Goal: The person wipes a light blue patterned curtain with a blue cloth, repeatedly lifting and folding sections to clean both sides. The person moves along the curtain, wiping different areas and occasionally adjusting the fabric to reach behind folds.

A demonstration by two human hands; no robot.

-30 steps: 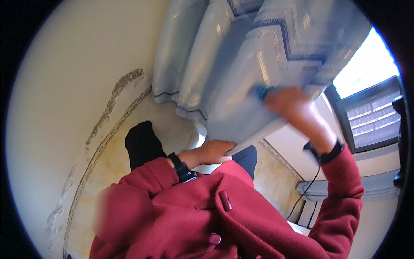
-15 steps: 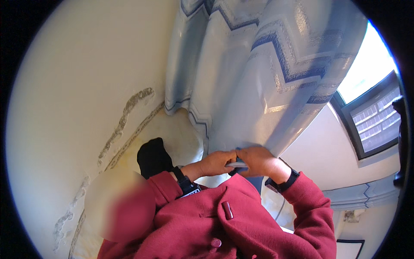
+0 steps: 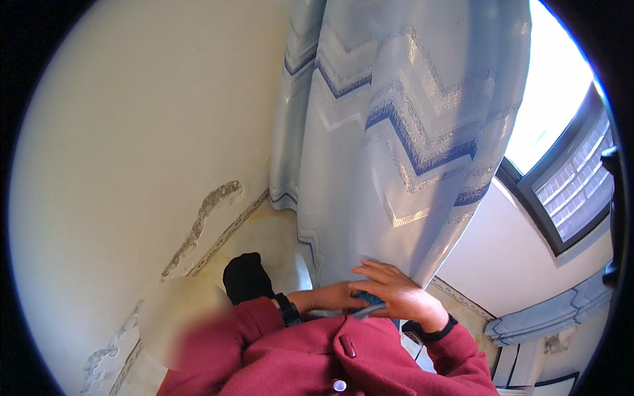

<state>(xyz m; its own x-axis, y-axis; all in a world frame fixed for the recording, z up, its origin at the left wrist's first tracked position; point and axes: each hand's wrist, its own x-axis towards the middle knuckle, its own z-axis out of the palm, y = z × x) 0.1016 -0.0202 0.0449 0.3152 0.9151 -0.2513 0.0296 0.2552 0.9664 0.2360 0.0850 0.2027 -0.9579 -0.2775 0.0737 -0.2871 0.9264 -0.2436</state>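
Observation:
My left hand (image 3: 333, 298) is in front of my coat, its fingers partly hidden and closed round a small blue thing (image 3: 367, 298) with a pale grey edge. What kind of thing it is, I cannot make out. Just right of it, my right hand (image 3: 397, 292) has its fingers stretched out and apart over the blue thing, the thumb near the pale edge. Beyond both hands hangs a long light-blue curtain (image 3: 343, 158) with darker zigzag bands. A dark band is round each wrist.
To the left is a cream wall (image 3: 152, 132) with a flaking patch (image 3: 201, 228). My black shoe (image 3: 247, 277) is on the pale floor (image 3: 267, 241) beside the curtain's hem. A dark-framed window (image 3: 561, 191) stands at the right, with another blue curtain (image 3: 561, 307) below it.
The view has tilted, so the curtain and hands appear lower. My right hand has loosened from a closed grip, its fingers now spread; more of the blue thing shows.

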